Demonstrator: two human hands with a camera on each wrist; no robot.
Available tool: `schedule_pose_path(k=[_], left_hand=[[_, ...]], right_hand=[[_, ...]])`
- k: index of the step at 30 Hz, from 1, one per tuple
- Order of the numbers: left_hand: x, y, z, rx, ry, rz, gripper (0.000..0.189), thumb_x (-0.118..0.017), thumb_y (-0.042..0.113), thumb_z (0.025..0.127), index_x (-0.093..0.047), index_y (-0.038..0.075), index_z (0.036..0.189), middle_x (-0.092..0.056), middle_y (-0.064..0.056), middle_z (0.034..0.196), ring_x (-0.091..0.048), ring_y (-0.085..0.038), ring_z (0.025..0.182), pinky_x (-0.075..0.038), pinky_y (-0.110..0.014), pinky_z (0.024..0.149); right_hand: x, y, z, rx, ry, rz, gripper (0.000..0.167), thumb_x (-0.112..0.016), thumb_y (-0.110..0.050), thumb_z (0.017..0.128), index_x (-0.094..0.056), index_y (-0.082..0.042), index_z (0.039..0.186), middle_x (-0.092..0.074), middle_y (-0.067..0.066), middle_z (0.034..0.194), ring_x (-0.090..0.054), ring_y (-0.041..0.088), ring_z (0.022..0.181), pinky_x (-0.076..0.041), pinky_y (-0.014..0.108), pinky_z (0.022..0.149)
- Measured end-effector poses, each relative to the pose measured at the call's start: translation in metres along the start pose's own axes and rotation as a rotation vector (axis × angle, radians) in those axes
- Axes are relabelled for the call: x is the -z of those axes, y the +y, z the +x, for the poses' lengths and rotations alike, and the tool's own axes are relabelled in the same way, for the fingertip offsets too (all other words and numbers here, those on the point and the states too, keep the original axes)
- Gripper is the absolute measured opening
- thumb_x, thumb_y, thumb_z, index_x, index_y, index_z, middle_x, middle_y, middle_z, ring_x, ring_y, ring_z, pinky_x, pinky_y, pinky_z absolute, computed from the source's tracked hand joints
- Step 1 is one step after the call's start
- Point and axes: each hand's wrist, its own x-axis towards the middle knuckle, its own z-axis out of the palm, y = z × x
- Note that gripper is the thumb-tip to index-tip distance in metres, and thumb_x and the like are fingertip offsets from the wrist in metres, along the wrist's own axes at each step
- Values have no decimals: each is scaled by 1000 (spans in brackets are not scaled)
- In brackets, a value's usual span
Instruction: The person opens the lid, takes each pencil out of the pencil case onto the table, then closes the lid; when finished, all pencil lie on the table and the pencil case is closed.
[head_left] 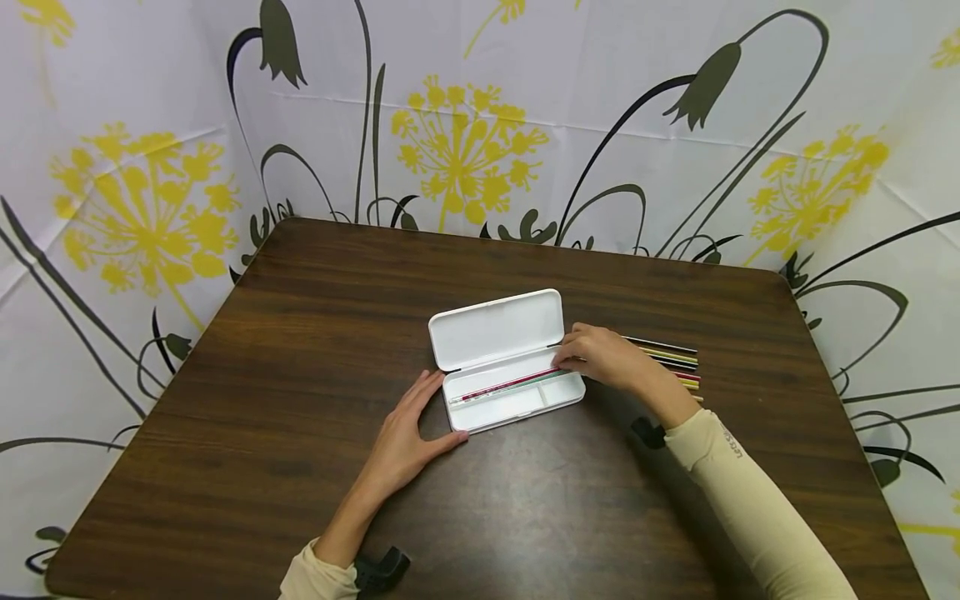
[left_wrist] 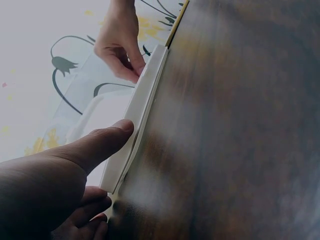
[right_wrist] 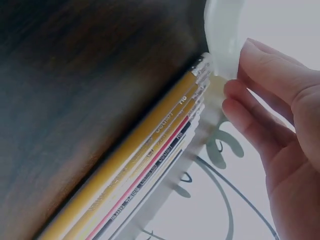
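A white pencil case (head_left: 495, 408) lies on the table with its lid (head_left: 497, 330) raised at the back. Inside, a red pencil (head_left: 504, 386) rests lengthwise beside a pale green pencil (head_left: 528, 382). My left hand (head_left: 405, 442) holds the case's left end, thumb on the front wall and fingers at the back corner. In the left wrist view, that thumb (left_wrist: 107, 142) presses on the case's edge. My right hand (head_left: 600, 354) reaches over the right end and pinches the red pencil's end, the tips partly hidden. From the right wrist, its bent fingers (right_wrist: 250, 105) show behind the case wall.
To the right of the case, several pencils (right_wrist: 135, 165), yellow, red and black, lie side by side, their eraser ends close to the case. They sit partly beneath my right forearm. The dark wooden table (head_left: 300, 317) meets a floral curtain (head_left: 480, 50) at the back.
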Motion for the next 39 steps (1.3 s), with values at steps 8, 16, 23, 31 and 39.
schedule_pose_path(k=[8, 16, 23, 31, 39], left_hand=[[1, 0, 0, -5, -3, 8, 89, -86, 41, 74, -44, 12, 148, -38, -12, 153, -28, -26, 143, -32, -59, 105], [-1, 0, 0, 0, -9, 5, 90, -85, 44, 75, -44, 12, 148, -37, -11, 153, -28, -26, 143, -31, -58, 106], [0, 1, -1, 3, -7, 3, 90, -85, 43, 75, -44, 12, 148, -37, -11, 153, -28, -26, 144, -31, -57, 106], [1, 1, -1, 9, -6, 14, 91, -85, 43, 74, -43, 11, 148, -37, -11, 153, -28, -26, 144, -31, -57, 106], [1, 1, -1, 7, 1, 11, 91, -85, 43, 74, -44, 12, 148, -38, -11, 153, -28, -26, 143, -31, -56, 107]], right_hand=[[-1, -3, 1, -10, -12, -25, 11, -76, -6, 85, -77, -13, 94, -67, -3, 90, -55, 14, 82, -49, 32, 68], [-5, -3, 0, -61, 8, -26, 12, -80, -8, 82, -77, -14, 91, -63, -1, 88, -54, 14, 83, -50, 32, 69], [-3, 5, -14, -114, 140, 279, 18, -79, -3, 82, -78, -12, 97, -71, -5, 93, -62, 13, 81, -52, 33, 67], [-8, 12, -26, -284, 250, 645, 14, -78, -6, 83, -80, -13, 95, -74, -2, 93, -69, 15, 84, -55, 26, 66], [6, -3, -43, -387, 333, 767, 15, -74, 3, 85, -76, 2, 100, -73, 15, 98, -68, 33, 87, -56, 36, 68]])
